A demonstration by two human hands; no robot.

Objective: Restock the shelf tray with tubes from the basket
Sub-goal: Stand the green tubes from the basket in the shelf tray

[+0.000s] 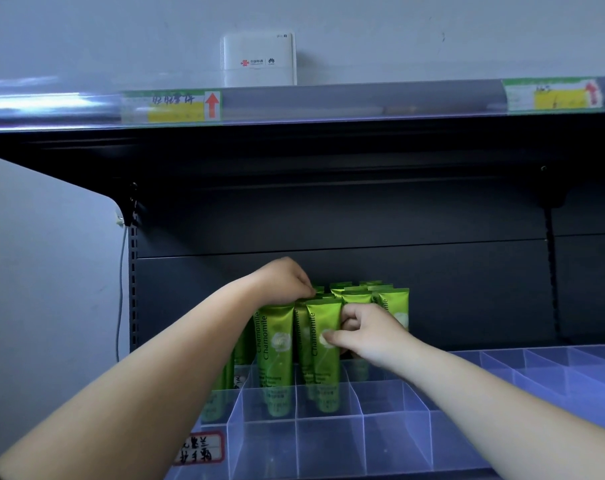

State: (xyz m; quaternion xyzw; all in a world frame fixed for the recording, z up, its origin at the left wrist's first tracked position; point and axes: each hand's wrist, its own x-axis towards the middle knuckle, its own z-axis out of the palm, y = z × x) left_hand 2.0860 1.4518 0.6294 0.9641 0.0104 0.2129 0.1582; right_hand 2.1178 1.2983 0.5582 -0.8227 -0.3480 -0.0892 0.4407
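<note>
Several green tubes (280, 344) marked "Chamomile" stand upright in the clear divided shelf tray (363, 427). My left hand (283, 280) reaches over the rows and pinches the crimped top of a back tube (319, 289). My right hand (365, 332) grips a front tube (323, 327), thumb on its flower print and fingers curled behind it. The basket is out of sight.
The tray's front and right compartments hold nothing. More clear dividers (553, 365) run along the shelf to the right. The shelf above (328, 105) hangs low, with price labels and a white router box (259, 58). A handwritten label (200, 448) sits at the tray's front left.
</note>
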